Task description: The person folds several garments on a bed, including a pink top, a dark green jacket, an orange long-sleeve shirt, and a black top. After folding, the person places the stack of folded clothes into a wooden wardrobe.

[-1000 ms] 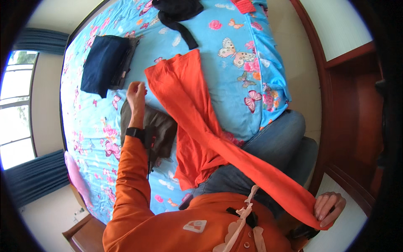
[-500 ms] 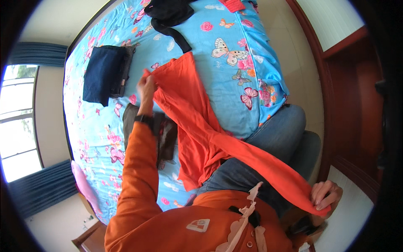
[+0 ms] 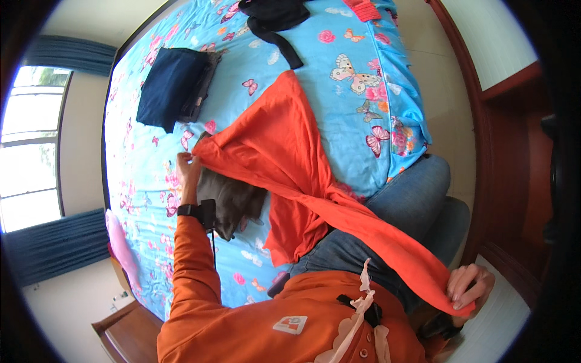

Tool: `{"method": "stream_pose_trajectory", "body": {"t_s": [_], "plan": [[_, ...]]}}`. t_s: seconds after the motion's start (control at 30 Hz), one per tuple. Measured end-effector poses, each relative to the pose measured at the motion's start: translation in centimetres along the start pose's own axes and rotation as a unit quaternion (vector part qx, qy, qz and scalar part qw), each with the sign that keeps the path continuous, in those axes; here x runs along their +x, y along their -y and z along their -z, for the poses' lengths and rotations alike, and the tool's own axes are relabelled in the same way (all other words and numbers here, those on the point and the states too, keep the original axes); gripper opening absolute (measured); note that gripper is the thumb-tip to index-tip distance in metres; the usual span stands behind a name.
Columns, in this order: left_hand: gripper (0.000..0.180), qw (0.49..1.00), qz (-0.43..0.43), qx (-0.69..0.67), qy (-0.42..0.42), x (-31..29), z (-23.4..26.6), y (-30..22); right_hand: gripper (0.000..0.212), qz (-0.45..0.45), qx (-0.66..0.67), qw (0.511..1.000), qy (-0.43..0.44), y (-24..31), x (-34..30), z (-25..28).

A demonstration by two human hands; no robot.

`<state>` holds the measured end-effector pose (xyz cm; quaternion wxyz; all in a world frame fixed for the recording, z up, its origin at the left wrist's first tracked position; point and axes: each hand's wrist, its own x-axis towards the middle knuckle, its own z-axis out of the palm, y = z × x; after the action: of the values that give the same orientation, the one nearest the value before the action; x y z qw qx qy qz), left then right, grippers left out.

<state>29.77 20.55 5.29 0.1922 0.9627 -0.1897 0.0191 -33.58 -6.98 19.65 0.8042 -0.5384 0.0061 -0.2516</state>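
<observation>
A red long-sleeved top (image 3: pixel 281 139) stretches across the bed and over my lap. My left hand (image 3: pixel 188 170) pinches its far-left edge and pulls that side out to a point. Down at the right, my right hand (image 3: pixel 473 284) grips the end of one sleeve, which runs taut across my thigh. Below the left part of the top lies a dark brown folded garment (image 3: pixel 227 202), partly covered by the red cloth. The lower part of the top bunches against my leg, and its other sleeve cannot be made out.
Folded dark blue trousers (image 3: pixel 163 88) rest on greyish cloth at the far left of the bed (image 3: pixel 236 257), which has a blue butterfly-print cover. Farther off lie a black garment (image 3: pixel 281 18) and a red knitted piece (image 3: pixel 363 9). A pink pillow (image 3: pixel 121 245) sits at the left edge.
My left hand has moved left and nearer, drawing the top's edge with it, so the cloth spreads wider and covers part of the brown garment. The right hand keeps its hold.
</observation>
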Motion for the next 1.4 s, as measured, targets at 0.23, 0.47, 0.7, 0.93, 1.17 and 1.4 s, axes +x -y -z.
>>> {"method": "stream_pose_trajectory", "body": {"t_s": [0.23, 0.47, 0.7, 0.93, 1.17, 1.4], "plan": [[0.041, 0.933, -0.333, -0.115, 0.073, 4.0, -9.0, -13.3, 0.027, 0.005, -0.01, 1.0, 0.012, 0.0, 0.2, -1.5], [0.031, 0.923, -0.29, -0.077, 0.242, 7.7, -14.5, -19.6, 0.035, -0.014, -0.057, 0.998, -0.004, 1.6, -0.5, -1.6], [0.028, 0.941, -0.165, -0.181, 0.232, 10.4, -12.6, -17.2, 0.036, -0.002, -0.062, 0.998, -0.001, 0.0, -0.3, -0.2], [0.026, 0.908, -0.281, -0.142, 0.275, 9.3, -16.0, -21.0, 0.035, -0.007, -0.079, 0.997, -0.017, 1.2, -0.1, -0.8], [0.03, 0.874, -0.131, -0.286, 0.369, 9.5, -15.6, -21.5, 0.033, 0.005, -0.066, 0.998, 0.004, -0.1, 0.2, -0.3], [0.028, 0.953, -0.231, 0.056, 0.189, 11.3, -14.5, -20.1, 0.03, -0.003, -0.102, 0.994, -0.046, 0.9, 0.1, -0.9]]}}
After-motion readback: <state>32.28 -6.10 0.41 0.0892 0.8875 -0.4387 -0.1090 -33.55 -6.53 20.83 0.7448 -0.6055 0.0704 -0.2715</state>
